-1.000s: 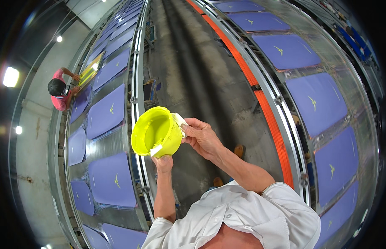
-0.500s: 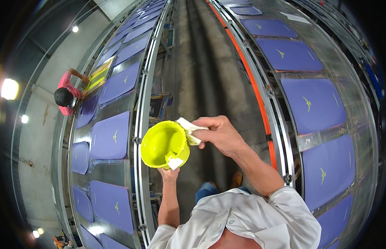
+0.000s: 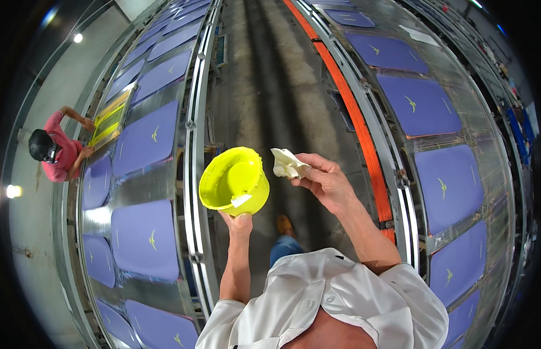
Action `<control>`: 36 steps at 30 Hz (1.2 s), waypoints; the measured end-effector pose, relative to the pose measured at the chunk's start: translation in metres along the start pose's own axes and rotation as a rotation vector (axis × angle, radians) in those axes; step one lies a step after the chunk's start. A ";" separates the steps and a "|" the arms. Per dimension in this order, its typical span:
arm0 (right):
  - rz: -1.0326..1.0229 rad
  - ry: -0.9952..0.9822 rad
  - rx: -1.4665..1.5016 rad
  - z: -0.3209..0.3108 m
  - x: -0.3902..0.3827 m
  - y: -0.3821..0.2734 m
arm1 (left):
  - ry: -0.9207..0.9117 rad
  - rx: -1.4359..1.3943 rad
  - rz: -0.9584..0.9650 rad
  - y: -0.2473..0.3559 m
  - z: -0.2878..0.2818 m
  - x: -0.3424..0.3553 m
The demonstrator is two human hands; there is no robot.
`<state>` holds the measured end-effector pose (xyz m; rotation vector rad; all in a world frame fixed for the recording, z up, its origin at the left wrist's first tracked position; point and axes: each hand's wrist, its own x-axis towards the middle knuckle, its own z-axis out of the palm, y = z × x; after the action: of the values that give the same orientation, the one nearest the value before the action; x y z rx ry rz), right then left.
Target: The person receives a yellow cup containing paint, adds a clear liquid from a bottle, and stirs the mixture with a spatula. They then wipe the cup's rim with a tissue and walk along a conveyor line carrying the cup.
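Observation:
A bright yellow-green tub (image 3: 260, 192) is held up in front of me, tilted so its mouth faces up and toward me. Yellow-green ink or paint coats its inner wall, and a small white piece (image 3: 242, 200) sits at its near rim. My left hand (image 3: 238, 223) grips the tub from below, most of its fingers hidden behind it. Just right of the tub and apart from it, my right hand (image 3: 328, 181) pinches a crumpled white rag (image 3: 289, 164), perhaps paper.
Long tables run along both sides of the aisle (image 3: 247, 87), bearing several purple fabric pieces (image 3: 145, 238) with small yellow marks. At the left table a co-worker (image 3: 61, 148) in pink handles a framed printing screen (image 3: 110, 123). Orange strips (image 3: 355, 119) line the right table's rail.
My right hand has drawn the white rag away from the tub's rim. The tub has tilted. I have moved forward along the aisle, and the co-worker's hands have shifted on the screen.

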<state>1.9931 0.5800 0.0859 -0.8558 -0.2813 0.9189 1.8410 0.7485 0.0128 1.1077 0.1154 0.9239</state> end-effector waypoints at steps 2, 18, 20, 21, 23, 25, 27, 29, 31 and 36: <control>-0.099 0.013 0.017 0.018 0.023 0.003 | -0.030 -0.024 -0.007 -0.008 -0.013 0.037; -0.470 0.059 -0.223 0.024 0.265 -0.015 | -0.016 0.210 -0.019 -0.081 -0.026 0.279; -0.431 0.031 -0.242 0.014 0.294 -0.033 | -0.015 0.254 -0.036 -0.088 -0.015 0.304; -0.406 0.017 -0.259 0.008 0.308 -0.043 | -0.032 0.276 -0.030 -0.094 -0.012 0.319; -0.341 0.008 -0.255 -0.001 0.338 -0.067 | -0.016 0.290 -0.046 -0.108 -0.002 0.347; -0.369 -0.040 -0.247 -0.014 0.368 -0.094 | -0.006 0.273 -0.046 -0.124 0.007 0.378; -0.391 -0.065 -0.222 -0.024 0.395 -0.115 | -0.013 0.403 -0.046 -0.138 0.012 0.409; -0.414 -0.071 -0.199 -0.033 0.424 -0.135 | 0.026 0.419 -0.026 -0.152 0.024 0.439; -0.452 -0.073 -0.205 -0.042 0.452 -0.149 | -0.001 0.465 0.016 -0.160 0.040 0.472; -0.506 -0.035 -0.197 -0.066 0.530 -0.171 | -0.025 0.516 0.074 -0.178 0.072 0.558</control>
<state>2.4463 0.9105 0.1019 -0.8935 -0.5958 0.4376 2.3363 1.0573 0.0989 1.6077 0.3065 0.9726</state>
